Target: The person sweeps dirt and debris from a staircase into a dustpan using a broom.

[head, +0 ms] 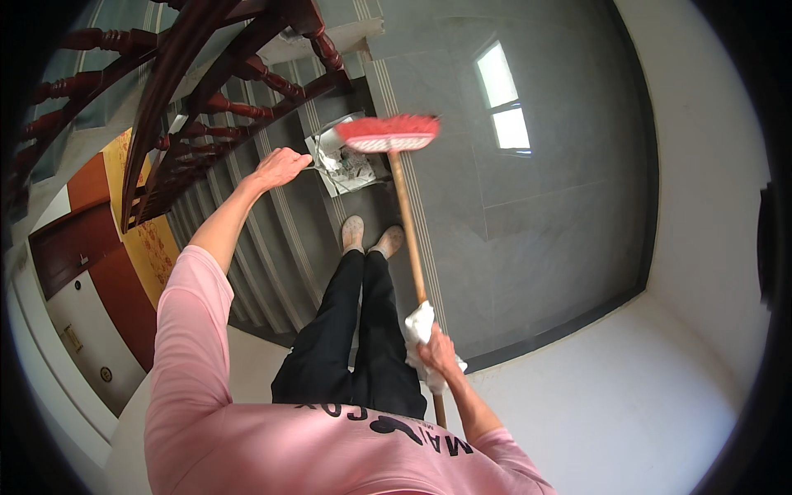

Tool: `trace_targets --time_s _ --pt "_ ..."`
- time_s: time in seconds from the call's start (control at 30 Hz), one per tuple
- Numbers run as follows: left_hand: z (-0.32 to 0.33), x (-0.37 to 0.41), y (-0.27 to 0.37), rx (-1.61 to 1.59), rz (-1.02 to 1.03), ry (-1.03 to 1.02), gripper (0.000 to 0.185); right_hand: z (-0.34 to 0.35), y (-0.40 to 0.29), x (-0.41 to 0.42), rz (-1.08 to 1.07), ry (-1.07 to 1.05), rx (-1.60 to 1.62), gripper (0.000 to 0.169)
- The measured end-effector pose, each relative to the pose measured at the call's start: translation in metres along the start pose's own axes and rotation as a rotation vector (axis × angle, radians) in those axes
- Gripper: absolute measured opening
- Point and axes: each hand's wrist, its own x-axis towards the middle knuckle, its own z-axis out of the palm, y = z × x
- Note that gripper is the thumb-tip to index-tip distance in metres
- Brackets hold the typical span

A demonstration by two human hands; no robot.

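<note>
My left hand [283, 168] is closed around a thin wire handle of a white dustpan-like container [352, 185]. Grey debris and whitish scraps [349, 162] lie inside the container. In my right hand [438, 352] is the wooden handle of a broom [408, 226], gripped together with a crumpled white cloth or paper [422, 322]. The red-bristled broom head [390, 137] points away from me and overlaps the container's right side in view. Whether the bristles touch anything cannot be told.
My feet [371, 236] stand on a grey stair step beside a landing [544, 204] of grey tiles. Steps [247, 247] descend to the left, along a dark red wooden balustrade [247, 111]. White walls [693, 204] border the landing. A dark red door [74, 250] appears at lower left.
</note>
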Motion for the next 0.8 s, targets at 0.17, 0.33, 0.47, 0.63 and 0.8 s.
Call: trace_targets --time_s 0.17,0.33,0.47,0.63,0.8 --pt "0.014 -0.010 -0.009 0.025 0.151 0.054 0.052 -0.024 -0.007 -0.087 0.044 0.039 0.242 0.036" --pt "0.028 -0.033 -0.011 0.015 0.076 0.036 0.051 -0.060 0.040 -0.093 -0.009 0.305 0.438 0.034" --pt "0.023 -0.042 -0.011 -0.001 0.037 -0.004 0.051 -0.139 0.075 0.008 -0.058 0.445 0.612 0.031" --pt "0.024 -0.036 -0.027 -0.003 0.082 0.019 0.051 -0.233 0.057 0.124 0.057 0.490 0.682 0.026" --pt "0.039 -0.017 -0.025 -0.066 0.053 0.005 0.054 -0.141 0.129 0.180 -0.182 0.462 0.637 0.026"
